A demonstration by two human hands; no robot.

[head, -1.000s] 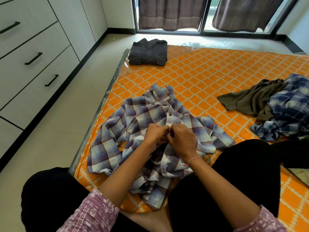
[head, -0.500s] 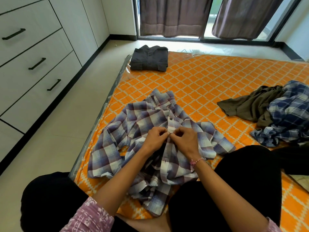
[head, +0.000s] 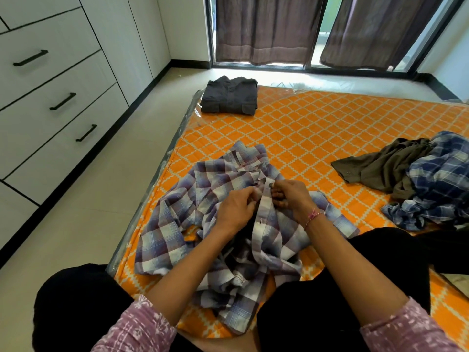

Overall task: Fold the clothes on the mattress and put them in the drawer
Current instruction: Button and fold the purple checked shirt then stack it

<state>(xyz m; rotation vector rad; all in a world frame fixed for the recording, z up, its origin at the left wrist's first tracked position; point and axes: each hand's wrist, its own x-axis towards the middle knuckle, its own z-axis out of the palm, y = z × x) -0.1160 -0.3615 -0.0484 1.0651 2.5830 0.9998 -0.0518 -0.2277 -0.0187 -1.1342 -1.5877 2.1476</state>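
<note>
A purple-and-white plaid shirt (head: 177, 214) lies rumpled and face up on the orange patterned mattress (head: 317, 138), right in front of my knees. My left hand (head: 236, 212) pinches the left edge of its button placket. My right hand (head: 289, 196) pinches the right edge beside a dark button. The two hands sit close together at the shirt's chest. A dark grey shirt (head: 229, 99) lies folded at the mattress's far left corner. An olive shirt (head: 385, 171) and a blue plaid shirt (head: 441, 184) lie crumpled at the right.
White drawers with black handles (head: 62, 101) line the left wall, all closed. A strip of pale floor (head: 109, 189) runs between them and the mattress. Brown curtains (head: 264, 29) hang over a glass door at the back. My black-trousered knees (head: 355, 288) flank the shirt.
My hands have shifted a little up the placket toward the collar, still pinching its edges. The view has tilted slightly downward.
</note>
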